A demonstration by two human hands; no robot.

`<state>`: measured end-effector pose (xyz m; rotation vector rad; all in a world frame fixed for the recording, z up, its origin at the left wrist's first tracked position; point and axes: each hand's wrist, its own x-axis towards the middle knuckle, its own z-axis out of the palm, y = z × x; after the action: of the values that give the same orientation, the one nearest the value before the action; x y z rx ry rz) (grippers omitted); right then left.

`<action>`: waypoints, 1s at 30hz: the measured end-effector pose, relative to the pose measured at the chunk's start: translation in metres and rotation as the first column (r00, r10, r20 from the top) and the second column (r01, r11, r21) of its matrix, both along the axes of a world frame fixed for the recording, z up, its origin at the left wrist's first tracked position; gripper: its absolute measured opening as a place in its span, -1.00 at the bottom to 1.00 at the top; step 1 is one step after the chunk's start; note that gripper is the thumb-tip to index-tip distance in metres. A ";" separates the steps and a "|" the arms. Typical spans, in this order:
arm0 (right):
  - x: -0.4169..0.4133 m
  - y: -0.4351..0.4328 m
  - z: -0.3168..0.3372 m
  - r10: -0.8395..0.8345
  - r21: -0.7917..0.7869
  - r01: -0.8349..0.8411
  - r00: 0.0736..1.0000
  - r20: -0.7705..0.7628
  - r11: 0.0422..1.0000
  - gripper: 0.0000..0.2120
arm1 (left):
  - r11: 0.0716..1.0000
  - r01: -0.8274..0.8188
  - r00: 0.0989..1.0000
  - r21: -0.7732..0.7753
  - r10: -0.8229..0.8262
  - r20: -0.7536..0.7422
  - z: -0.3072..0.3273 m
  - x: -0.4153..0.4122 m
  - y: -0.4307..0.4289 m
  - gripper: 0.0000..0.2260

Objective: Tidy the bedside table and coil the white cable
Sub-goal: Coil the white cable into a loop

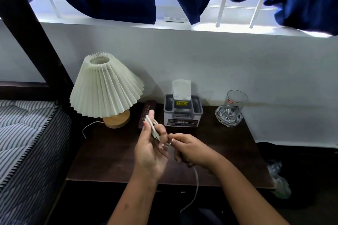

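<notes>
The white cable point(196, 184) runs from my hands down past the front edge of the dark bedside table point(113, 159). My left hand point(150, 151) holds several folded loops of the cable above the table's middle, palm up. Just to its right, my right hand point(190, 149) pinches the cable between thumb and fingers. The loose end hangs below my right wrist toward the floor.
A pleated cream lamp point(104, 86) on a wooden base stands at the table's back left, with its own thin cord point(87, 127). A dark case point(147, 113), a grey tissue holder point(182, 111) and a glass point(235, 102) on a glass coaster line the back. A striped mattress point(27, 137) lies left.
</notes>
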<state>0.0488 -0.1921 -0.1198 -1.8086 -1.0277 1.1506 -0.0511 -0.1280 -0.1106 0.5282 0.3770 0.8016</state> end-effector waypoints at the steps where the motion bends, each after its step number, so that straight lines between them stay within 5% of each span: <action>1: -0.002 0.001 0.001 0.033 -0.032 -0.033 0.999 0.002 0.999 -0.77 | 0.999 -0.039 0.999 0.001 0.039 -0.010 -0.001 -0.001 0.001 -0.66; 6: -0.003 -0.004 0.007 0.198 -0.169 -0.191 0.980 0.024 0.967 -0.77 | 0.970 -0.215 0.966 0.118 0.229 -0.118 -0.010 -0.001 0.009 -0.64; 10: 0.010 -0.009 0.019 0.152 -0.063 -0.139 0.889 0.431 0.988 -0.85 | 0.837 -0.257 0.821 0.482 0.453 -0.348 -0.016 -0.007 0.023 -0.58; 13: 0.023 -0.017 0.026 -0.115 0.260 -0.022 0.858 0.501 0.965 -0.89 | 0.772 -0.040 0.724 0.634 0.460 -0.515 -0.021 -0.008 0.023 -0.58; 16: 0.028 -0.019 0.027 -0.333 0.478 0.105 0.843 0.422 0.872 -0.90 | 0.786 0.269 0.783 0.557 0.158 -0.601 -0.020 -0.002 0.007 -0.62; 19: 0.032 -0.018 0.023 -0.426 0.525 0.182 0.815 0.392 0.831 -0.89 | 0.737 0.447 0.820 0.507 -0.111 -0.561 -0.016 0.002 -0.009 -0.70; 25: 0.037 -0.015 0.015 -0.492 0.527 0.272 0.803 0.337 0.805 -0.89 | 0.838 0.463 0.879 0.289 -0.392 -0.271 -0.001 0.001 -0.009 -0.66; 30: 0.035 -0.009 0.008 -0.419 0.444 0.298 0.885 0.203 0.845 -0.87 | 0.886 0.428 0.901 0.181 -0.435 -0.001 -0.002 0.001 -0.008 -0.61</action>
<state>0.0838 -0.2015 -0.1118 -1.7607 -0.9433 0.4056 -0.0506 -0.1365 -0.1128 0.7318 0.1398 0.4118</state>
